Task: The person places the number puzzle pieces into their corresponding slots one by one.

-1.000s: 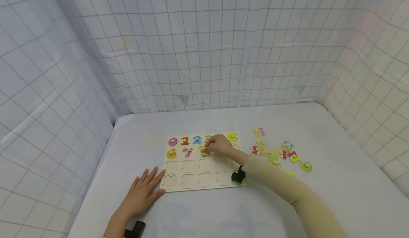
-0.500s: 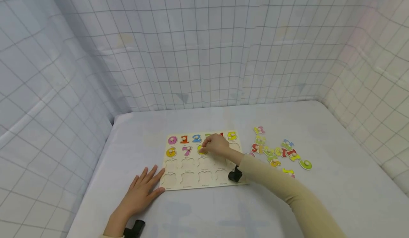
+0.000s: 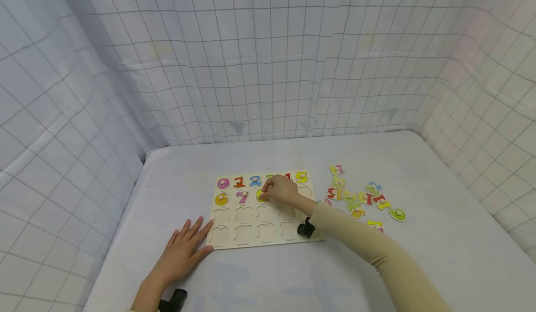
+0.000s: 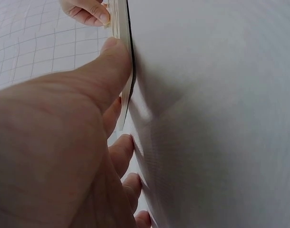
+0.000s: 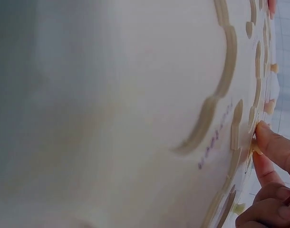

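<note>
A pale number puzzle board (image 3: 278, 235) lies flat on the white table. Its top row of coloured numbers is partly behind my right hand (image 3: 282, 191). That hand pinches a yellow number puzzle piece (image 3: 260, 198) by its small knob, beside the pink 7 (image 3: 242, 197) in the second row. In the right wrist view, thumb and forefinger (image 5: 278, 147) meet at the knob, down at the board's surface. My left hand (image 3: 180, 251) rests with spread fingers at the board's lower left edge. Its thumb (image 4: 114, 59) lies against the edge in the left wrist view.
Several loose number pieces, among them a red 15 (image 3: 334, 193) and a green round one (image 3: 398, 214), lie scattered right of the board. Two lower rows show bare recesses (image 3: 265, 231). White gridded cloth walls (image 3: 251, 70) stand behind and at both sides.
The yellow piece has shifted slightly left and now sits more level in line with the pink 7, still pinched by my right hand. My left hand stays at the board's edge.
</note>
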Action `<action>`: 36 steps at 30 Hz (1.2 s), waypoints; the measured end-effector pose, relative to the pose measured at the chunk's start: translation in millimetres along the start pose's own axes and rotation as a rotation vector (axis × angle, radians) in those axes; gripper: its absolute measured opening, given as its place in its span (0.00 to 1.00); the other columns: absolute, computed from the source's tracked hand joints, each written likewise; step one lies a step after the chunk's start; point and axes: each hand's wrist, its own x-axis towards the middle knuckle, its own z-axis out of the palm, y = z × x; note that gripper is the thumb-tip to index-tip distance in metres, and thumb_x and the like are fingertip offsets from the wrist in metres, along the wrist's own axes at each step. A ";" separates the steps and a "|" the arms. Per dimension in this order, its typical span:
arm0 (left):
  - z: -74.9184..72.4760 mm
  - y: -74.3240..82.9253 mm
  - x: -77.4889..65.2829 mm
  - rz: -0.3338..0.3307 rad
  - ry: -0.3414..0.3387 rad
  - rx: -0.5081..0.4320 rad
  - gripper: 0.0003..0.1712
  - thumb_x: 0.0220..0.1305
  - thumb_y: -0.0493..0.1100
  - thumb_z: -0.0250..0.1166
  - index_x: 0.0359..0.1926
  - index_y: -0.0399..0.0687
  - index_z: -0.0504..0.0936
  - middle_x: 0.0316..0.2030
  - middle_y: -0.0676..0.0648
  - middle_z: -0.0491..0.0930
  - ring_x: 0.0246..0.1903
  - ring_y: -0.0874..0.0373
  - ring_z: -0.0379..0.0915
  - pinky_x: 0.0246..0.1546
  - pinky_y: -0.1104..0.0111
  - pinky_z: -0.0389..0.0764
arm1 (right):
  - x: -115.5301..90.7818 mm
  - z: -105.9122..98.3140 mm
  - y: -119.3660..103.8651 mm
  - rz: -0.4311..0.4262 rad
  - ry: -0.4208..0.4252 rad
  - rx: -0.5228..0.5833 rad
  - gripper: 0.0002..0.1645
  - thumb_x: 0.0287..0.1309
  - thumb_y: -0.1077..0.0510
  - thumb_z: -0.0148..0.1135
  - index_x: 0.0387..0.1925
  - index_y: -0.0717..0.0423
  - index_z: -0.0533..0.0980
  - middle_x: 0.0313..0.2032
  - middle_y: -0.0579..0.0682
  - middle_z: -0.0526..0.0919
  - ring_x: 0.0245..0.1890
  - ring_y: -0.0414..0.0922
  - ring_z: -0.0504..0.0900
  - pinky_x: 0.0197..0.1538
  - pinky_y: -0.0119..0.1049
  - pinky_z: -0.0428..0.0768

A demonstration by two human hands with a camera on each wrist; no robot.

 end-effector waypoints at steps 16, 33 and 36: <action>0.5 1.7 1.2 0.002 0.009 -0.004 0.37 0.64 0.64 0.57 0.70 0.55 0.65 0.70 0.41 0.56 0.69 0.36 0.42 0.63 0.39 0.41 | -22.3 -29.2 20.9 -0.104 -0.004 0.004 0.17 0.49 0.44 0.72 0.39 0.45 0.81 0.22 0.44 0.73 0.21 0.40 0.68 0.20 0.31 0.62; 0.1 -0.4 1.6 0.002 -0.003 -0.001 0.38 0.64 0.66 0.54 0.70 0.57 0.63 0.70 0.41 0.54 0.69 0.37 0.40 0.62 0.39 0.41 | -71.7 -137.9 142.1 0.063 0.135 0.042 0.23 0.55 0.42 0.67 0.43 0.56 0.81 0.24 0.55 0.71 0.16 0.43 0.61 0.18 0.33 0.59; 0.7 0.9 2.0 0.004 -0.006 -0.006 0.38 0.64 0.65 0.55 0.70 0.56 0.64 0.70 0.41 0.55 0.69 0.36 0.40 0.62 0.39 0.41 | -84.8 -150.2 159.3 0.117 0.138 0.034 0.24 0.57 0.43 0.65 0.45 0.58 0.80 0.21 0.52 0.67 0.16 0.44 0.63 0.18 0.34 0.62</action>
